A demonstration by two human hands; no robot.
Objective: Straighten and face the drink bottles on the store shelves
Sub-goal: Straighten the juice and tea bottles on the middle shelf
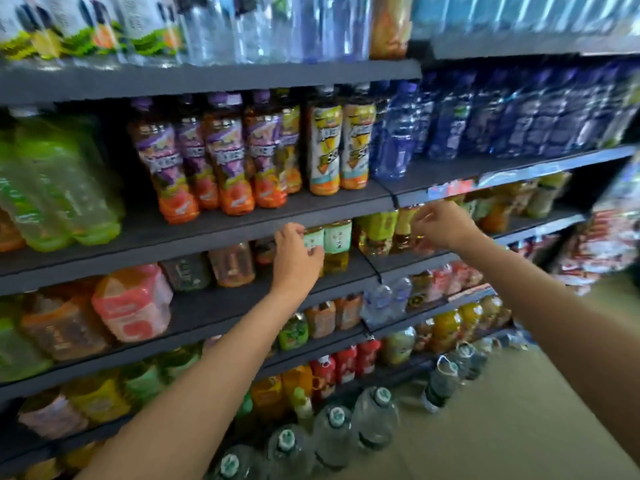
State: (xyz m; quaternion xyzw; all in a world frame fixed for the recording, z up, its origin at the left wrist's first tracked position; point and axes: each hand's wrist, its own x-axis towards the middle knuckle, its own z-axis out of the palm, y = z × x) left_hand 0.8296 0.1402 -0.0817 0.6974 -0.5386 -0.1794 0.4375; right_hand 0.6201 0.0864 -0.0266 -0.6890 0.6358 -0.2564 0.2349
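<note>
Your left hand (297,258) is wrapping its curled fingers around a mint-labelled bottle (313,241) on the third shelf down, thumb side facing you, and that bottle is touching its twin (337,244) just to the right. Your right hand (441,225) is reaching into the next bay over, fingers curling round an amber bottle (406,230) in a tight row of yellow and green ones; the blur is smearing the fingertips, so exactly where they're landing is hard to say. There's not much headroom here: the shelf lip (221,233) above is sitting right over the caps, and your knuckles are nearly brushing it. Left of your left hand there's an open stretch of dark shelf board (214,306) in front of a few bottles set further back, so that's your roomiest side. One level up, the purple-capped juice bottles (225,150) are leaning a bit, next to two yellow-labelled ones (341,147) standing straight. Big water jugs (332,434) are lining the floor along the shelf base. Everything toward the right edge is smearing into blur, and the labels aren't readable anywhere.
</note>
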